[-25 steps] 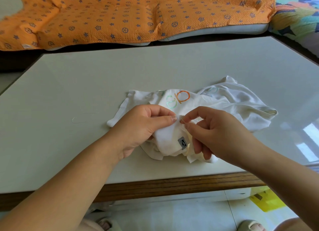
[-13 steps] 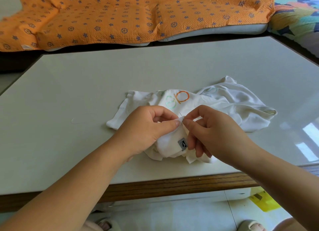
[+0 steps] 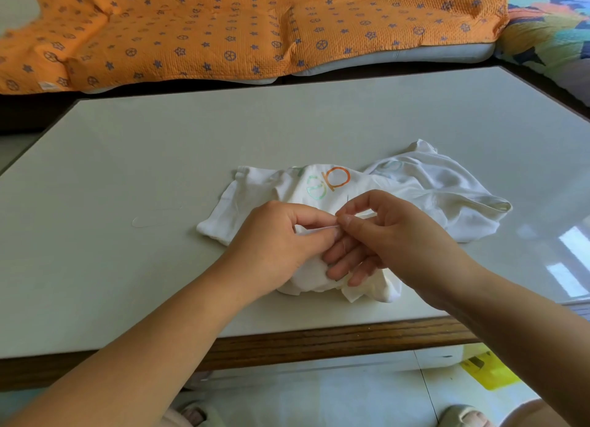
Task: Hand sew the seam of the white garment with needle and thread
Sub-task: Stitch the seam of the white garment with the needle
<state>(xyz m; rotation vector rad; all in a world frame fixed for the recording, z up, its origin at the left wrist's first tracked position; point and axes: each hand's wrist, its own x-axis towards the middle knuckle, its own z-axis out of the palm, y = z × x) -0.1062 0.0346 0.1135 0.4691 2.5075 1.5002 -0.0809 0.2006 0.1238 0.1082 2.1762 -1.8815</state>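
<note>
I am watching one white garment lying bunched near the front edge of the table. My left hand is pinching a fold of it; my right hand is closing thumb and forefinger just beside — on a needle, I judge, too thin to confirm. One loose thread is lying well apart. Risks: the needle pricking the left fingertips, the thread snagging, the stitch catching extra layers — both pinches sit touching.

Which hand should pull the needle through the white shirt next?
Probably the right hand: its thumb and forefinger pinch at the seam where a thin needle seems to poke up. The left hand is busy pinching the white garment fold steady.
</note>
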